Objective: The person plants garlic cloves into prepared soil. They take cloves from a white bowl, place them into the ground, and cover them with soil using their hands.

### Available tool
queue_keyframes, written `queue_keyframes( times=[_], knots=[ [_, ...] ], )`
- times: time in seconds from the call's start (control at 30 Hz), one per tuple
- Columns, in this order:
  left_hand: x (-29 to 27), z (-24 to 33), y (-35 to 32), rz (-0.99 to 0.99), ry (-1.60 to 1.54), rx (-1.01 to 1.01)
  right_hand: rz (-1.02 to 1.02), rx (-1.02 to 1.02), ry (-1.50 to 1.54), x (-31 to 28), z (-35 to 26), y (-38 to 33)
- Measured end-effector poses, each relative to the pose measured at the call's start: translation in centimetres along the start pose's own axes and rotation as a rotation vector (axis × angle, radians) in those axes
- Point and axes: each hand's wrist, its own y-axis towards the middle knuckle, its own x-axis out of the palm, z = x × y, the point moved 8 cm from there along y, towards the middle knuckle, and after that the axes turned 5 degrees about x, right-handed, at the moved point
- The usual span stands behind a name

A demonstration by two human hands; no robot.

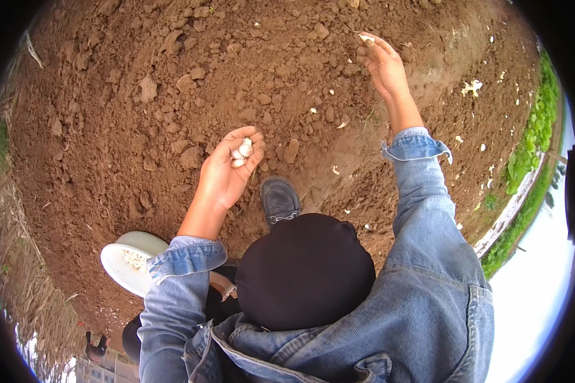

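Several white garlic cloves (242, 153) rest in the cupped palm of my left hand (231, 159), its fingers curled round them above the brown soil. My right hand (381, 62) reaches out farther off to the right, over the soil. Between its thumb and fingertips is a single garlic clove (366, 39). Beside my left forearm stands a white bowl (114, 260) with pale cloves (135, 260) inside; my sleeve covers part of its rim.
Loose, cloddy soil (128, 121) spreads all around. White scraps of peel (471, 87) are scattered on the right side. My dark shoe (279, 199) is planted on the soil below my left hand. Green plants (524, 153) line the right edge, dry straw (19, 274) the left.
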Motion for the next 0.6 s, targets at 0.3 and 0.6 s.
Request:
queue_keyframes(
  times=[0.3, 0.6],
  knots=[
    [-1.8, 0.2, 0.4, 0.057, -0.007, -0.015, 0.374, -0.059, 0.262, -15.4, -3.0, 11.7],
    [-3.4, 0.9, 0.3, 0.162, 0.006, -0.011, 0.468, -0.056, -0.727, -17.1, -2.4, 14.4]
  ],
)
